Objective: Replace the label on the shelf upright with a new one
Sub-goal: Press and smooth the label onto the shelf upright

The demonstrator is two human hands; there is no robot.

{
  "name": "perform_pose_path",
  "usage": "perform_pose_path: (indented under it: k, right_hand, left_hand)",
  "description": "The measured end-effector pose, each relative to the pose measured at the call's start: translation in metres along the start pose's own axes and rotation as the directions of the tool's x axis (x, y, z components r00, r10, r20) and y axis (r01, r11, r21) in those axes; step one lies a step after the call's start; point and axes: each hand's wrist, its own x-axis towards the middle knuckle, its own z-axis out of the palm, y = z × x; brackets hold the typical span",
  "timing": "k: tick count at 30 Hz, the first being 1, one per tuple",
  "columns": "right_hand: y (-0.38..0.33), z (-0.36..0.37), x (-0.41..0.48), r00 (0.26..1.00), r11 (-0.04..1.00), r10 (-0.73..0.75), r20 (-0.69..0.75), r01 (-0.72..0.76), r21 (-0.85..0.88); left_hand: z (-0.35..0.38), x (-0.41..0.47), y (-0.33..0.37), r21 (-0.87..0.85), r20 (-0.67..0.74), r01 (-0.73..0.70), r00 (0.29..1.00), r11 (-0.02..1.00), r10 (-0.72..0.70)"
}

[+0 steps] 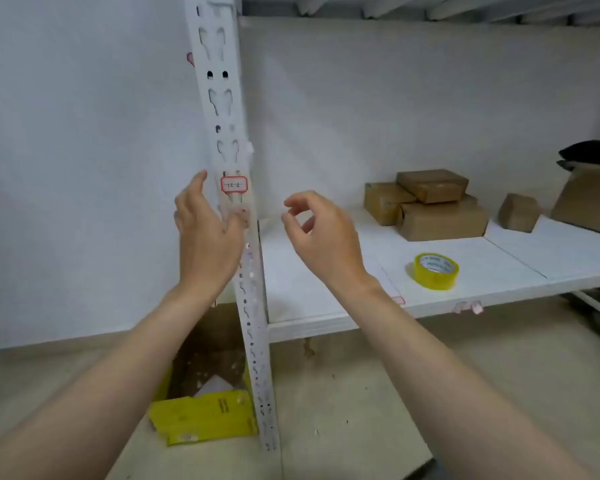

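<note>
A white perforated shelf upright (222,109) runs down the middle left of the head view. A small white label with a red border (234,184) is stuck on it at about hand height. My left hand (205,230) rests against the upright just below and left of the label, fingers spread, thumb pressing the post. My right hand (321,233) hovers to the right of the upright, apart from it, fingers loosely curled with thumb and forefinger near each other and nothing visible between them.
A roll of yellow tape (436,270) lies on the white shelf board (326,292). Several brown cardboard parcels (437,206) are stacked at the back right. A yellow carton (205,415) sits on the floor by the upright's foot. Small pinkish stickers (468,307) cling to the shelf's front edge.
</note>
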Motion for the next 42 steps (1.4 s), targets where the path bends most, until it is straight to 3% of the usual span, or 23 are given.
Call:
perform_pose_path:
  k: [3,7,17,34,42]
  right_hand:
    - [-0.001,0.027,0.013,1.000,0.999,0.007,-0.006,-0.006,0.037]
    - [-0.009,0.041,0.026,0.999,0.994,-0.027,-0.043,0.031,0.105]
    - [-0.021,0.051,0.039,0.981,0.987,-0.100,-0.169,0.119,0.108]
    - [-0.004,0.080,0.047,0.899,0.944,-0.214,-0.381,0.291,0.158]
    - [-0.008,0.081,0.053,0.868,0.941,-0.249,-0.429,0.322,0.106]
  left_hand:
    - [0.007,0.013,-0.015,-0.147,0.027,0.037,0.999,0.988,-0.034]
    - [0.011,0.022,-0.017,-0.199,0.015,0.004,1.000,0.980,-0.001]
    - [0.008,0.035,-0.023,-0.173,-0.026,0.028,0.999,0.985,-0.033]
    - [0.022,0.054,-0.040,-0.243,-0.190,-0.190,0.971,0.951,0.146]
    - [0.021,0.051,-0.040,-0.244,-0.175,-0.219,0.968,0.945,0.179]
